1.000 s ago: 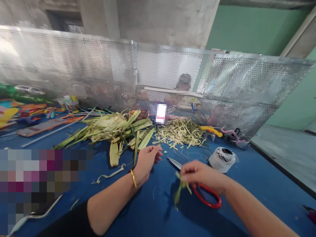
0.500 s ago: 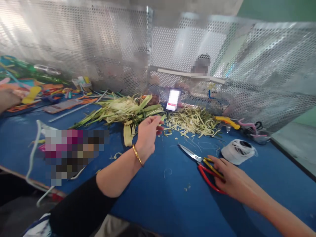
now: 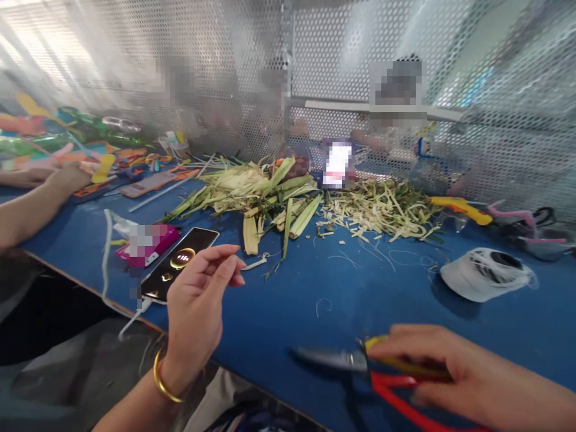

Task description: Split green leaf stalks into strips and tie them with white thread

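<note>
My left hand (image 3: 195, 306), with a gold bangle at the wrist, is raised by the phone (image 3: 182, 264). Its thumb and fingers are pinched together. A short pale strip (image 3: 255, 264) shows right at the fingertips; whether they grip it I cannot tell. My right hand (image 3: 441, 366) is wrapped round the red and yellow handles of a pair of scissors (image 3: 328, 358). The scissors, blurred, point left with blades together over the blue table (image 3: 288, 312). Beyond my hands lie a heap of pale green husk leaves (image 3: 238, 192) and a pile of cut bits (image 3: 378, 207).
A cone of white thread (image 3: 481, 276) stands at the right. Behind it lie a yellow-handled tool (image 3: 463, 209) and clear goggles (image 3: 544, 237). At far left are another person's hands (image 3: 67, 178) among coloured pieces. A perforated metal screen (image 3: 216, 78) runs along the back.
My left hand has drawn back from the husk leaves towards the phone. My right hand has brought the scissors nearer to me. The camera view has shifted to the left.
</note>
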`<state>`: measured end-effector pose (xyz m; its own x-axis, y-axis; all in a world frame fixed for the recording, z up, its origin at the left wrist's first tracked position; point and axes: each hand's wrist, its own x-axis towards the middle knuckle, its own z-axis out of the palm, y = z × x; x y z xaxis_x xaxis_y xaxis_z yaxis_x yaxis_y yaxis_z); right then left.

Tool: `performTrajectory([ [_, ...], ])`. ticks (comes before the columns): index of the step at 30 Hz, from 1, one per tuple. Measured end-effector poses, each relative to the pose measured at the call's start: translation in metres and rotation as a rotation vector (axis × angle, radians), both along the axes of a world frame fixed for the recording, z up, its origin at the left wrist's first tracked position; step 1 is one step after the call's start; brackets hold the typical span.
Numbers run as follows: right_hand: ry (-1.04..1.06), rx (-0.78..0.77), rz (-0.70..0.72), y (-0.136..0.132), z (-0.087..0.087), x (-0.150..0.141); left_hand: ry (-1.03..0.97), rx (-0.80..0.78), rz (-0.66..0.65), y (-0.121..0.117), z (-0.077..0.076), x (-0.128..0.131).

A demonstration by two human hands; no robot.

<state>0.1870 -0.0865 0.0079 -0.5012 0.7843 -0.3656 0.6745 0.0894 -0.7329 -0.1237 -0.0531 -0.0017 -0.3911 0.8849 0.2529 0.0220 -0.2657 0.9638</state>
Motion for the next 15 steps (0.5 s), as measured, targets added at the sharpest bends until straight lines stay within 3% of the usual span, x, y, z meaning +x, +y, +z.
performTrajectory([
  [3,0.014,-0.171,-0.018,0.021,-0.001,0.001,0.119,-0.069,0.034,-0.004,-0.01,-0.007],
  [6,-0.016,0.052,-0.381,0.051,-0.009,0.015,0.334,-0.14,0.039,-0.004,-0.017,-0.012],
  [8,-0.07,0.209,-0.641,0.059,-0.014,0.025,0.599,-0.163,-0.001,0.0,-0.02,-0.016],
  [9,-0.075,0.207,-0.71,0.058,-0.015,0.029,0.764,-0.171,-0.031,0.002,-0.021,-0.018],
  [12,0.073,0.07,-0.645,0.036,-0.014,0.03,1.223,-0.206,-0.108,0.011,-0.022,-0.025],
  [15,0.129,-0.036,-0.428,0.01,-0.011,0.018,1.447,-0.256,-0.079,0.018,-0.019,-0.029],
])
